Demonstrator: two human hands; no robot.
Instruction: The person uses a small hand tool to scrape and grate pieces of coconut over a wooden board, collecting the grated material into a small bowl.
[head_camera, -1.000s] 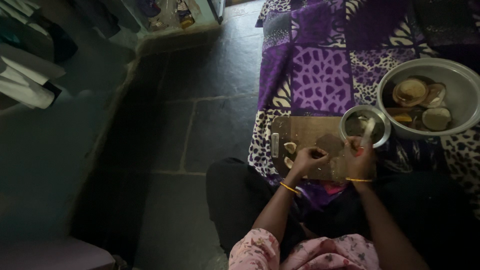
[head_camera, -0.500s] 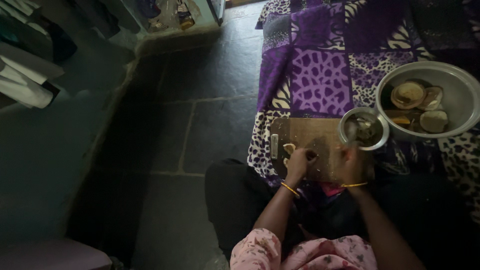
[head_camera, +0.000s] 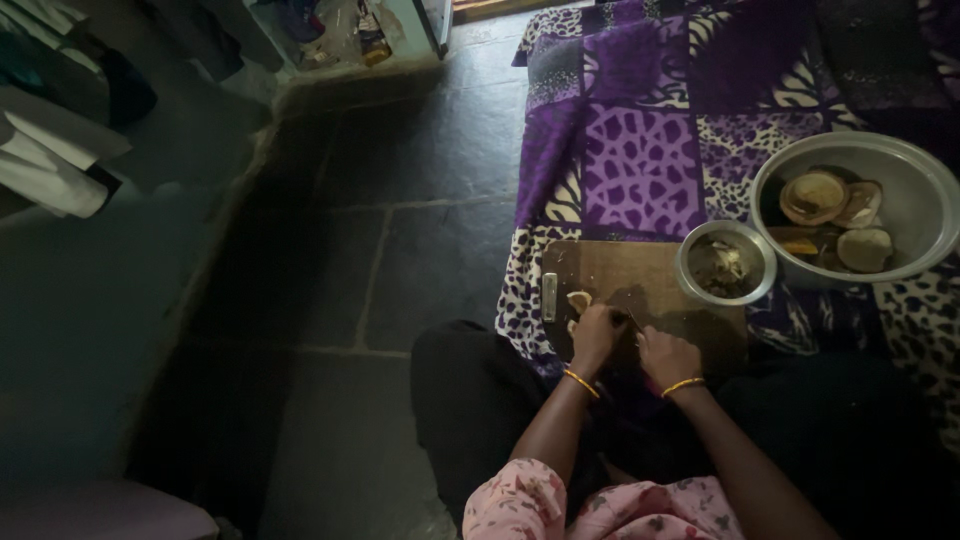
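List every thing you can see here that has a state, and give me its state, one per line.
Left hand: fingers curled, resting on the cutting board.
Right hand: closed, on the cutting board; what it grips is too dark to tell.
Cutting board: flat on the purple blanket, a pale piece on it.
Small bowl: upright, holds scraps.
Big bowl: upright, holds round pieces.

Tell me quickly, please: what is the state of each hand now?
Left hand: curled on the cutting board, beside a pale food piece; contents unclear.
Right hand: closed; what it grips cannot be told.

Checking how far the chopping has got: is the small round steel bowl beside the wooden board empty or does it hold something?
Not empty: the small round steel bowl holds pale chopped bits covering its bottom.
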